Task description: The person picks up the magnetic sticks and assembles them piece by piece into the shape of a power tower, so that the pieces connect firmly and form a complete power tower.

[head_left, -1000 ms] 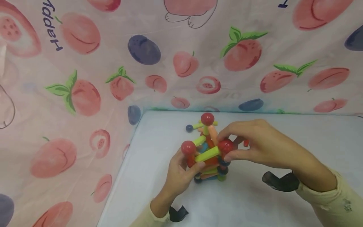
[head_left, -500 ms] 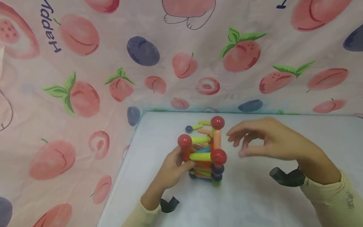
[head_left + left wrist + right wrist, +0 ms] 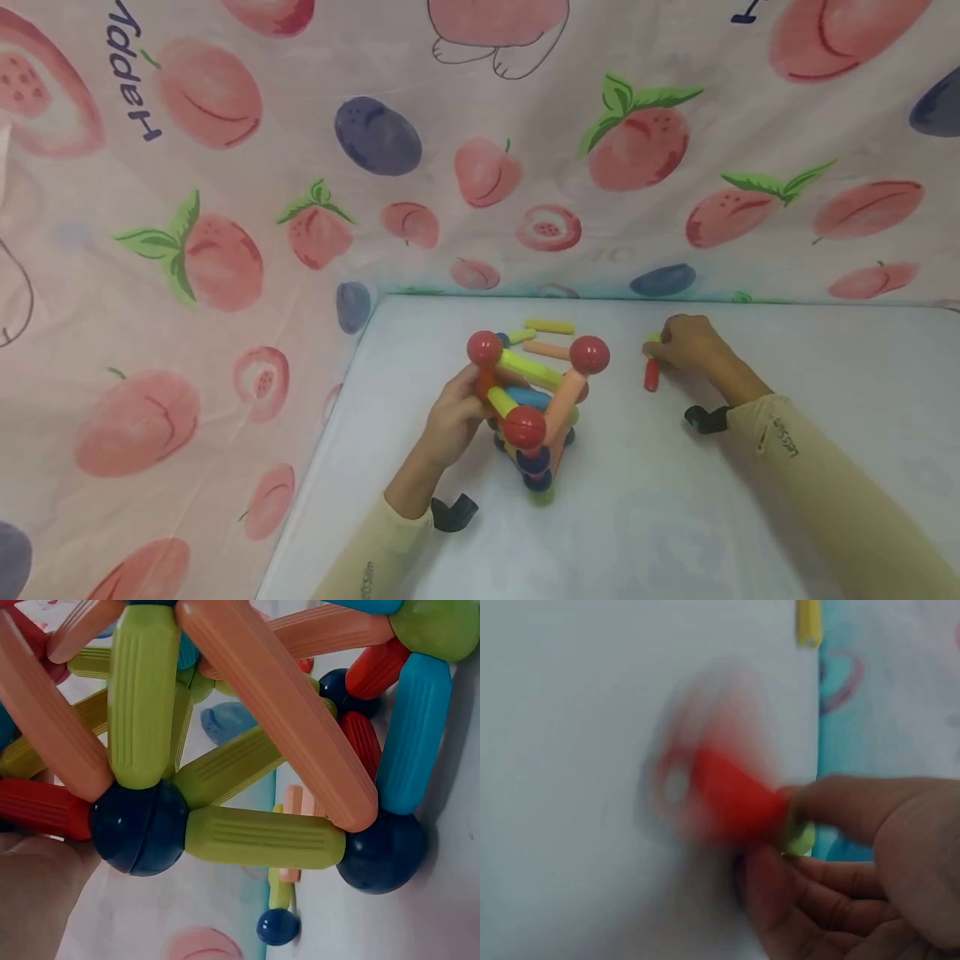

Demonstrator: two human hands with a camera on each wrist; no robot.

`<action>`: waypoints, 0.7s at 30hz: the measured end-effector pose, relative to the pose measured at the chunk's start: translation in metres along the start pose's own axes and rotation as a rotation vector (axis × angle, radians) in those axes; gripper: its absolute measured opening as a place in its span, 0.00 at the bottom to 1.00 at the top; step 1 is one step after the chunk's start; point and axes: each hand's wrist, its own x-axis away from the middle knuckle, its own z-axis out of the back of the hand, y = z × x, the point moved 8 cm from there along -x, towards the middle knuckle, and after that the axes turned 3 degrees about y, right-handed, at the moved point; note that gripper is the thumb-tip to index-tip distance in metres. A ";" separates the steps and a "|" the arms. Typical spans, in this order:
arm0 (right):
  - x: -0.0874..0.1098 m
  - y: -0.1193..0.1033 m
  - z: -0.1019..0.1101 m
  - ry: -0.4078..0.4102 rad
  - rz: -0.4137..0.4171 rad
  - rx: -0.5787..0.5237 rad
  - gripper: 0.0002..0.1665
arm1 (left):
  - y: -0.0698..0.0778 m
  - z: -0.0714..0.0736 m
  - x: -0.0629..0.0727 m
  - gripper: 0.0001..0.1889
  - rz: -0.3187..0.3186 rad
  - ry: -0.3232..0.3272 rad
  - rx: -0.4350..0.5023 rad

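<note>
My left hand point(image 3: 453, 421) grips the left side of a ball-and-stick building-toy tower point(image 3: 551, 412). Three red balls top the tower, joined in a triangle by two yellow-green sticks and one orange stick. Lower down are blue balls and more coloured sticks. In the left wrist view, a dark blue ball point(image 3: 139, 827) joins several ribbed sticks close to the camera. At the right, my right hand point(image 3: 693, 346) pinches a red building stick point(image 3: 652, 375) with a yellow-green piece at its end. The red stick point(image 3: 731, 791) is blurred in the right wrist view.
Behind the tower lie a yellow stick point(image 3: 550, 327), an orange stick point(image 3: 546, 349) and a short yellow-green stick point(image 3: 522, 336) with a dark blue ball. The white table point(image 3: 705, 508) meets a fruit-print cloth point(image 3: 420, 183) at its back and left.
My right hand has let go of the tower's red ball and moved back and right to the red stick. The tower has turned in my left hand.
</note>
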 end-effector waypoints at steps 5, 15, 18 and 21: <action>-0.007 -0.020 -0.007 0.013 0.089 0.031 0.18 | 0.003 -0.001 0.000 0.28 -0.027 0.018 -0.034; 0.024 -0.057 0.042 0.142 0.195 -0.140 0.21 | 0.000 -0.006 -0.004 0.28 0.004 0.021 -0.061; 0.067 -0.102 0.091 0.276 0.391 -0.292 0.19 | -0.003 -0.006 -0.005 0.30 0.047 0.072 -0.105; 0.122 -0.155 0.129 0.375 0.721 -0.404 0.20 | 0.003 -0.001 0.002 0.32 0.047 0.275 -0.231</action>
